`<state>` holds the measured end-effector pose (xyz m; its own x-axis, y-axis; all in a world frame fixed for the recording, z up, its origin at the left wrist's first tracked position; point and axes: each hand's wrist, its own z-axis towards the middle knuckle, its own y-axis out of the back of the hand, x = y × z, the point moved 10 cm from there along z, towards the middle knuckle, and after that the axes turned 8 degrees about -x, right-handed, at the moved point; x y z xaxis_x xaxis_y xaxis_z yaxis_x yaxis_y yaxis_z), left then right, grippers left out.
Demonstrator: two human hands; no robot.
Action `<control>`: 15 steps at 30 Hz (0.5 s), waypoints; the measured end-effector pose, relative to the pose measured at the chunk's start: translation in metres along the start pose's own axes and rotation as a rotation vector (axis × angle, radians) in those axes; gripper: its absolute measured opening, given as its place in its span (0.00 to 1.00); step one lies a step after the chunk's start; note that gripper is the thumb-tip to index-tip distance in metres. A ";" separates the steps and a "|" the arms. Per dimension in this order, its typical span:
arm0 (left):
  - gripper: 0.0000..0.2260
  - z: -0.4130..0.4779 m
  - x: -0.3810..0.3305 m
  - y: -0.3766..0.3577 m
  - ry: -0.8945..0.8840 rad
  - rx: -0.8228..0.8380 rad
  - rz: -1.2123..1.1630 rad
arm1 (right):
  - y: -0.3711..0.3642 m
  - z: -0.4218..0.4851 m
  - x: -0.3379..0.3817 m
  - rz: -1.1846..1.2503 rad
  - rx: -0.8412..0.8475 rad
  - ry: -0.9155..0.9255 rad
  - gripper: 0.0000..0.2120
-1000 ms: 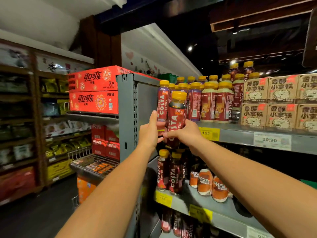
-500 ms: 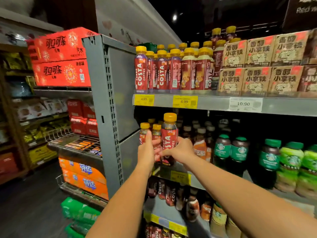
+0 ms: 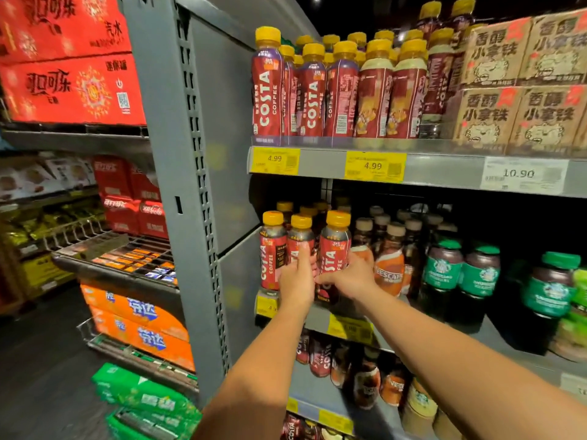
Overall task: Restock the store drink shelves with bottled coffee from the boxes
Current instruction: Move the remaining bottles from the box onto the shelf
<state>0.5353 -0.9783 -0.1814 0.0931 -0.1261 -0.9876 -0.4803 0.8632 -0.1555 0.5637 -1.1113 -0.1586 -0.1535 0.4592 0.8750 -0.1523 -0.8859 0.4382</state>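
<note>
Here, right hand (image 3: 351, 277) closed around a Costa bottle (image 3: 333, 249) (upright, on the middle shelf (image 3: 320, 315)), left hand (image 3: 297, 279) open-fingered against its neighbour (image 3: 300, 239)

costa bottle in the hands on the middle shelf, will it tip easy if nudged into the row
Probably yes: the Costa bottle is tall and narrow, so a high push could topple it. The glossy label may be slippery. Both the left hand and the right hand steady it low down.

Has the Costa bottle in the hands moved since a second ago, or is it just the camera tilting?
Yes. The held Costa bottle went down: it was level with the top shelf's 4.99 tag, and now sits at the front of the shelf below.
</note>
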 end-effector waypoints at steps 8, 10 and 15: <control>0.20 0.007 0.012 0.001 -0.031 -0.071 0.070 | -0.011 0.017 -0.007 -0.096 -0.070 -0.006 0.17; 0.21 0.008 0.013 0.004 -0.039 -0.087 0.090 | -0.012 0.019 -0.012 -0.117 -0.087 -0.017 0.16; 0.20 0.007 0.019 0.004 -0.037 -0.058 0.128 | -0.016 0.018 -0.023 -0.063 -0.076 -0.053 0.21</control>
<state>0.5415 -0.9736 -0.2004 0.0589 0.0026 -0.9983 -0.5396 0.8414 -0.0297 0.5869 -1.1088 -0.1821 -0.0897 0.5076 0.8569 -0.2337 -0.8471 0.4773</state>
